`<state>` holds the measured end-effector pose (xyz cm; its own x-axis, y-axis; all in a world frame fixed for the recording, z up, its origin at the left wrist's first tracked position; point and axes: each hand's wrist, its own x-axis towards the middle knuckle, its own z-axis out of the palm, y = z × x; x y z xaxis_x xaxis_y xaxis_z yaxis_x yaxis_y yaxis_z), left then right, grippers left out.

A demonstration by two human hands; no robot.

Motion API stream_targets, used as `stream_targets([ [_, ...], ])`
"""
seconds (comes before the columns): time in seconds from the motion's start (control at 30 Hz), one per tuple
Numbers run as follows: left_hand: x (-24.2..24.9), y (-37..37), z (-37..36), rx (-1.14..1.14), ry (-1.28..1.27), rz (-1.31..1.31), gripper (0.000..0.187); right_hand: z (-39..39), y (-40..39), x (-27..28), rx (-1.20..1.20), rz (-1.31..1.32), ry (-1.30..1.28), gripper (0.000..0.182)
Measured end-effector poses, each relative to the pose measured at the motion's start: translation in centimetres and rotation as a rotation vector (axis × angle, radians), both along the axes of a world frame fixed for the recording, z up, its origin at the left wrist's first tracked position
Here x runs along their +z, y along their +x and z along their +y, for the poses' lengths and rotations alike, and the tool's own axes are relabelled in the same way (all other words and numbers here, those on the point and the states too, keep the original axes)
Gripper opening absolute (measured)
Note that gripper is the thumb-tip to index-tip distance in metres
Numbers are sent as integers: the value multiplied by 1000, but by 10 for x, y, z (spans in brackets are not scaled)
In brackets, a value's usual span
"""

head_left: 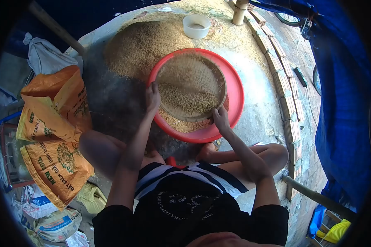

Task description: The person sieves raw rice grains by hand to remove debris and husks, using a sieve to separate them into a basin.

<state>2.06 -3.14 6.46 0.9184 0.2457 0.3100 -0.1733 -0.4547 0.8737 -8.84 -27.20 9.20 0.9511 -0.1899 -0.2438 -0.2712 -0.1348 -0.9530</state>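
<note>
A round sieve with a thin rim is held over a wide red basin. Grain lies in its near half, while the far half is a blur of grain in motion. My left hand grips the sieve's left edge, its fingers partly hidden. On the near right edge, my right hand is closed around the rim. Below the sieve, more grain shows in the basin's near side.
A large heap of husks or grain lies beyond the basin, beside a translucent tub. Orange sacks stand at left. A row of bricks and a blue tarp border the right. My bent legs flank the near side.
</note>
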Motion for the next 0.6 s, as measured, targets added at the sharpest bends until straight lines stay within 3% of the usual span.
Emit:
stream_targets([
  [0.03,-12,-2,3,9,2,4,38,-1,-3,-9,9,4,2,14],
  [0.1,-30,-5,5,-65,172,455,40,-3,-12,-21,8,329,129,15],
  [0.23,-26,-2,8,-98,214,462,42,-5,-15,-20,13,461,252,19],
  [0.27,-17,-2,7,-103,214,459,42,-4,-12,-11,-7,342,179,18],
  [0.33,22,-2,3,-42,137,139,40,1,-9,9,-34,216,107,17],
  [0.4,61,-6,-2,-82,6,53,37,4,-9,22,-32,-126,100,16],
  [0.47,85,-8,-7,-127,-158,-104,31,5,-5,25,-39,-128,119,16],
  [0.6,27,0,0,-103,-87,-9,33,3,0,8,-60,-5,148,16],
])
